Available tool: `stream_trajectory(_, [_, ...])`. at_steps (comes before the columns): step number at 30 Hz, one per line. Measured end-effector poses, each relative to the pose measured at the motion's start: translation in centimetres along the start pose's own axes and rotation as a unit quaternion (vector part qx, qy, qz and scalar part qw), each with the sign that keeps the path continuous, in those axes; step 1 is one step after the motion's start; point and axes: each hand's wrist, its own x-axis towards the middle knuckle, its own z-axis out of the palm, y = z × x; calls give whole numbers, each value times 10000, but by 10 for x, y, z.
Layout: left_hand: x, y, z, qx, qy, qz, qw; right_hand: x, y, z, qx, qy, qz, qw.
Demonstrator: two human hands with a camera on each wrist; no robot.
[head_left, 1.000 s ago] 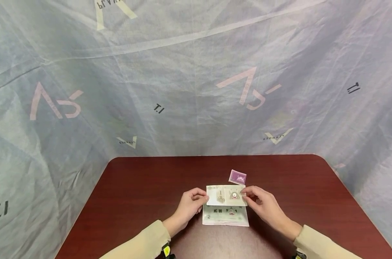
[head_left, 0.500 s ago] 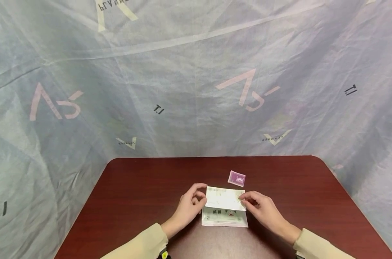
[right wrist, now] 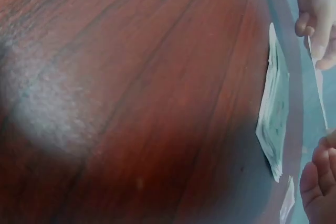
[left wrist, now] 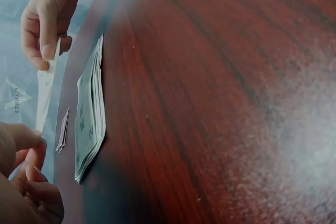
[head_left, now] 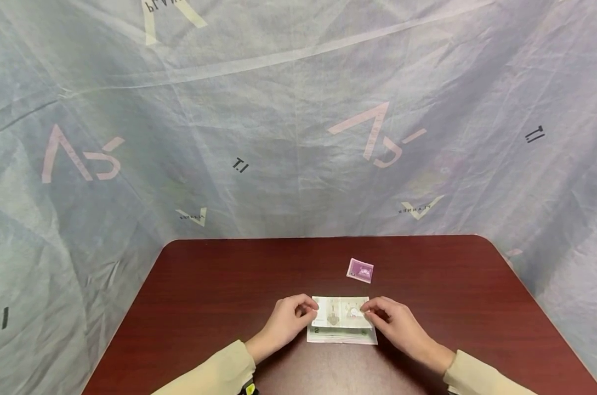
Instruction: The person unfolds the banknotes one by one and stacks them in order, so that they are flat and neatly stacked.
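Between both hands is a pale banknote [head_left: 340, 311] printed with a 1 and a cartoon figure. My left hand [head_left: 284, 325] pinches its left end between thumb and index finger; my right hand [head_left: 398, 322] pinches the right end. Below it on the table lies a stack of greenish banknotes [head_left: 341, 338] with a 2 at its corner, its upper part hidden by the held note in the head view. From the left wrist, the held note shows nearly edge-on, raised off the stack.
A small bundle of purple notes [head_left: 360, 271] lies beyond the stack, slightly to the right. The dark red table [head_left: 239, 274] has rounded far corners, and a grey printed cloth [head_left: 288, 137] hangs behind it.
The banknote has come nearer to the person, over more of the stack. Midway it tilted and caught the light, while the left fingers spread at its edge and then closed again.
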Motion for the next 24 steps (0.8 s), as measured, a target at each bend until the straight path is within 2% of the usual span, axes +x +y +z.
stream_trajectory(10, [-4,-7,7,817,-143,314,9961,-9,5,10,-528,-268,-190,9981])
stream_trajectory(18, [-6,-11,10,1283,-201,279,9911,-12,10,17,-549,-443,-112,9974])
stream_trajectory(24, [-7,-11,15,1625,-71,315,9862,-13,11,18,-596,-474,-25,9971])
